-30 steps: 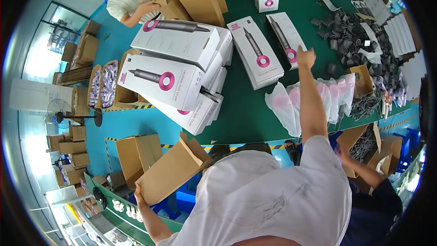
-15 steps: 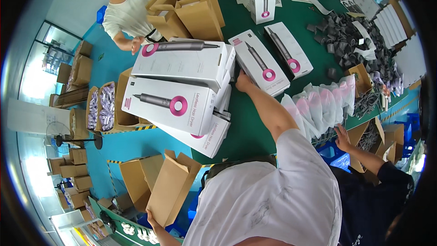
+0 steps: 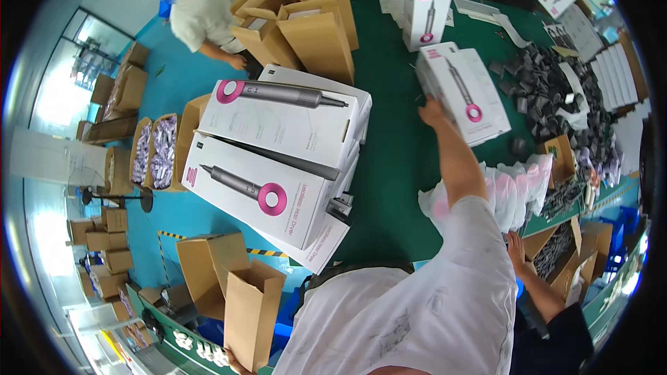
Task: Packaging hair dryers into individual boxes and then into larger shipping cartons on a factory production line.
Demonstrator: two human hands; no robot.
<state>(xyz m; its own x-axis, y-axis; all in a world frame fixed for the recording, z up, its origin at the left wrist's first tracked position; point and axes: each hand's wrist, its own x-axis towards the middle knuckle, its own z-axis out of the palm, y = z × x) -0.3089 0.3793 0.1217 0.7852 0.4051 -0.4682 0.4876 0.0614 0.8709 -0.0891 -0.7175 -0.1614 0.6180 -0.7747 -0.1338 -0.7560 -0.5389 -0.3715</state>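
Observation:
My right hand (image 3: 432, 110) reaches out over the green table (image 3: 389, 187) and grips the near left edge of a flat white product box with a pink-and-grey hair dryer pictured on it (image 3: 462, 94). The box looks tipped up on that side. Low at the picture's bottom edge, my left hand (image 3: 233, 362) is only partly visible. It holds the bottom of an open, upright brown cardboard carton (image 3: 250, 309) beside my white shirt.
A stack of larger white hair dryer boxes (image 3: 278, 160) stands at the table's left. Brown cartons (image 3: 306, 21) and an upright white box (image 3: 427, 10) are behind. Grey parts (image 3: 549, 90) and plastic bags (image 3: 514, 191) lie at right. A co-worker (image 3: 201, 7) and another person's hand (image 3: 517, 250) are nearby.
My right hand moved left from the far box to the near left edge of the white box. The brown carton in my left hand swung from slanted to upright.

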